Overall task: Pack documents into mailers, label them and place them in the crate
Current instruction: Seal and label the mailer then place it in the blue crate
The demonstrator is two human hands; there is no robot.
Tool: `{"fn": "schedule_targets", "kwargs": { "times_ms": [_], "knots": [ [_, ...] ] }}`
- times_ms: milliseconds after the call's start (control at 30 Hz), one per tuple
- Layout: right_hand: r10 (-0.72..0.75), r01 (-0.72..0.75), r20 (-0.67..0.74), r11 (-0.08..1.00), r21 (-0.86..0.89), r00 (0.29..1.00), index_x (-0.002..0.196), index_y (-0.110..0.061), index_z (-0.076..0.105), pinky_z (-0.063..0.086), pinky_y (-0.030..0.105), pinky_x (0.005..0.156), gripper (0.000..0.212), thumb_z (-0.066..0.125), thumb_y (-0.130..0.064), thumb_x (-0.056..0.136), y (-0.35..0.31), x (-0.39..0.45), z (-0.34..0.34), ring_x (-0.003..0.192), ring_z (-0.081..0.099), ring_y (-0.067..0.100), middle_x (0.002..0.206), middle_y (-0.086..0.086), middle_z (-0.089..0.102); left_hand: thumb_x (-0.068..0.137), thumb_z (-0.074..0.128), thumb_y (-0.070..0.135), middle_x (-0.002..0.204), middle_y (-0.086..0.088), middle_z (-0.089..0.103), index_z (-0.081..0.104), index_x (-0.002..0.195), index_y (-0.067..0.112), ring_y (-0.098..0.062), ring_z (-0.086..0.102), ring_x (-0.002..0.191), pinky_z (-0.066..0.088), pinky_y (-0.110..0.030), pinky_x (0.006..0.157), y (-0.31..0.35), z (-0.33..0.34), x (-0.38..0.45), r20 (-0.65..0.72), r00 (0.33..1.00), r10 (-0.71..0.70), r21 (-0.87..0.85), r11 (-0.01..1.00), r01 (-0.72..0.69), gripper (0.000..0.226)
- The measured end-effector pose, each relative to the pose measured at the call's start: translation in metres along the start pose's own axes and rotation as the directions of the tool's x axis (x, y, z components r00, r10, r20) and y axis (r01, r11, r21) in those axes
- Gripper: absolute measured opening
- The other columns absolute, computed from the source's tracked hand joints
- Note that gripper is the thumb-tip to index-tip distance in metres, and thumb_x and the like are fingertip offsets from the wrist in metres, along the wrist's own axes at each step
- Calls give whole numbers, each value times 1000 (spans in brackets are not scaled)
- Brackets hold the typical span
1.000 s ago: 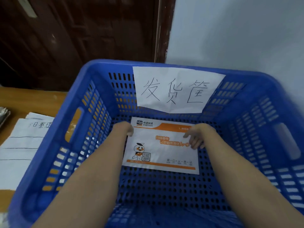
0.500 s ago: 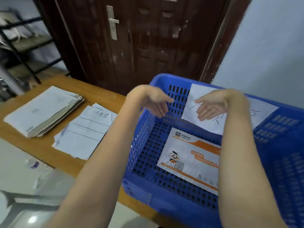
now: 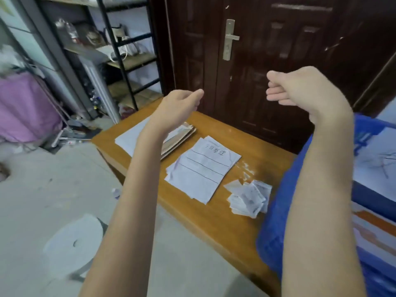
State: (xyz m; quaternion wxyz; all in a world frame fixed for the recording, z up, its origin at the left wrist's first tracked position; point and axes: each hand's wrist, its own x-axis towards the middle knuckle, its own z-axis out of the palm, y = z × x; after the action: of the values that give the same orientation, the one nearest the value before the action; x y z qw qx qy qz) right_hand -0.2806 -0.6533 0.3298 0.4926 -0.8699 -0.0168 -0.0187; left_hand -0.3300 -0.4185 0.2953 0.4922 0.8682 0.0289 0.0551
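Documents (image 3: 202, 169) lie lengthwise toward the door; both hands (image 3: 179, 103) (image 3: 295, 88) hover loosely curled, empty.

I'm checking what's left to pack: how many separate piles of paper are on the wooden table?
3. A flat stack at the table's far end, partly behind the left forearm; lined sheets mid-table; small slips beside the blue crate. The arms may hide more.

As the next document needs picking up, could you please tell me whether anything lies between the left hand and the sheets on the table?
Nothing visible stands in the way. The left hand hangs empty in the air above the wooden table, and the lined document sheets lie uncovered; the stack of mailers lies beside them.
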Motion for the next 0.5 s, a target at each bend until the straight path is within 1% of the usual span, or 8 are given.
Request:
{"fn": "schedule_targets", "kwargs": {
  "times_ms": [67,133,167,300,400,500],
  "knots": [
    [-16,16,16,1000,24,1000,96,-19,70,50,35,96,40,56,-52,78,-7,5,42,85,69,4,87,-6,73,98,41,46,111,-1,66,65,107,16,-14,60,108,45,-41,102,-31,-24,-4,-45,999,3,-15,1000,-3,39],
    [-27,25,55,999,38,998,84,-25,69,49,36,97,34,57,-55,75,-9,10,81,88,69,5,85,-9,73,98,40,47,112,-1,65,63,105,18,-15,59,109,44,-42,102,-61,-42,-3,-74,997,-19,-36,999,16,37],
    [-35,32,84,999,39,996,81,-27,69,48,37,98,31,57,-56,76,-9,12,100,90,68,5,86,-9,73,98,40,47,113,-1,65,62,106,19,-15,59,109,44,-43,102,-75,-49,-2,-88,996,-28,-51,998,23,37],
    [-41,32,177,998,57,983,94,-26,71,48,37,99,33,57,-53,82,-2,30,168,96,66,5,92,-9,72,98,41,46,114,0,64,62,115,14,-15,58,109,45,-43,101,-133,-72,13,-158,982,-102,-95,992,87,42],
    [-14,-1,216,998,67,976,96,-26,70,48,38,98,29,57,-50,85,6,53,214,98,65,8,93,-8,72,97,43,46,115,1,64,61,123,12,-15,57,111,45,-42,101,-173,-82,29,-143,973,-181,-95,981,169,47],
    [11,-39,230,992,119,973,110,-18,68,46,39,101,36,57,-44,88,12,83,257,98,66,11,93,-6,71,98,43,43,119,-1,63,59,125,10,-18,57,113,45,-40,100,-212,-90,53,-115,963,-244,-78,969,236,46]
  ]
}}
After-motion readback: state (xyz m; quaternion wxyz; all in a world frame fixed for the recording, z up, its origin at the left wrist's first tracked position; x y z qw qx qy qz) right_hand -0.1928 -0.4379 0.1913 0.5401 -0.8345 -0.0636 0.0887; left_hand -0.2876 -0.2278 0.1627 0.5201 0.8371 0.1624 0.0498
